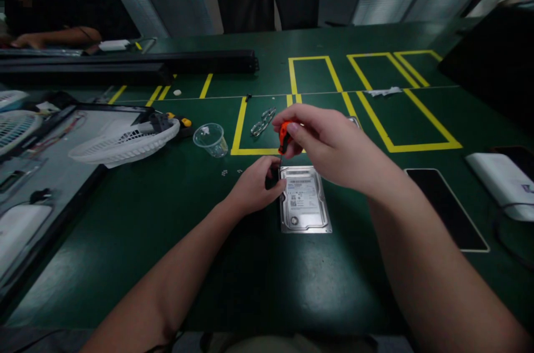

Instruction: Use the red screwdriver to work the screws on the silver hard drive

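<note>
A silver hard drive [306, 203] lies label side up on the green table in front of me. My right hand [315, 136] is closed around the orange and black handle of a screwdriver [285, 136], held upright. Its thin shaft points down at the drive's far left corner; whether the tip sits in a screw is too small to tell. My left hand [262, 183] grips the drive's left edge, thumb on the side and fingers by the far corner near the shaft. Small screws [224, 173] lie left of the drive, near a clear plastic cup [211, 140].
Beyond the drive lie glasses [263, 122] among yellow tape outlines. A phone-like dark tablet [444, 205] and a white device [503, 186] are on the right. On the left are a panel [54, 175] and a white fan cover [125, 142]. Another person's arm [58, 37] rests far left.
</note>
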Motion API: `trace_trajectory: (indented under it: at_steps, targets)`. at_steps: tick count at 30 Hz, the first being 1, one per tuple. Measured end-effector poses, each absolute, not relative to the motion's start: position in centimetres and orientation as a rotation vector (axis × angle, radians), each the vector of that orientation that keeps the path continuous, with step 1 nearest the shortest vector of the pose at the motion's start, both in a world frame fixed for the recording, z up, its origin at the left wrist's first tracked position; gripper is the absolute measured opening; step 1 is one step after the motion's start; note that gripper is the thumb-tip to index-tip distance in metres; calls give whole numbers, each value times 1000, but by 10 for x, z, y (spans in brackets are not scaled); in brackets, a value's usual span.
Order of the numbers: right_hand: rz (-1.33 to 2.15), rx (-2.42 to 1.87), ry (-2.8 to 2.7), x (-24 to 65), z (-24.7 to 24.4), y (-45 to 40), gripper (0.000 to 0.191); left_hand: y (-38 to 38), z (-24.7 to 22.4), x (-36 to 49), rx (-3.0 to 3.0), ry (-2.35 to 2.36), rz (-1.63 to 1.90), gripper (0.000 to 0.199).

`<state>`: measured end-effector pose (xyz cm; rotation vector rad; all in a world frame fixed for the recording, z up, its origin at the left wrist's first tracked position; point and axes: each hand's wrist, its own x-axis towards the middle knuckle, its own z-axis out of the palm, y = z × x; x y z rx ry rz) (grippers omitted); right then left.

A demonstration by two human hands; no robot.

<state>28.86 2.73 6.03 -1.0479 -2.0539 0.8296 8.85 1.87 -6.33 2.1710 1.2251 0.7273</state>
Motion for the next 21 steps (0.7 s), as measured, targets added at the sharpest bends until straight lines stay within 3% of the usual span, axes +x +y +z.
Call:
trace_trajectory:
  at_steps: [13,21]
  targets:
    - [640,-1005,-1979,270,52,24,5,20,-63,90,2145,1221,761,27]
    - [706,-1032,-2038,278,55,27,19,19,-60,90,2134,1228,748,25]
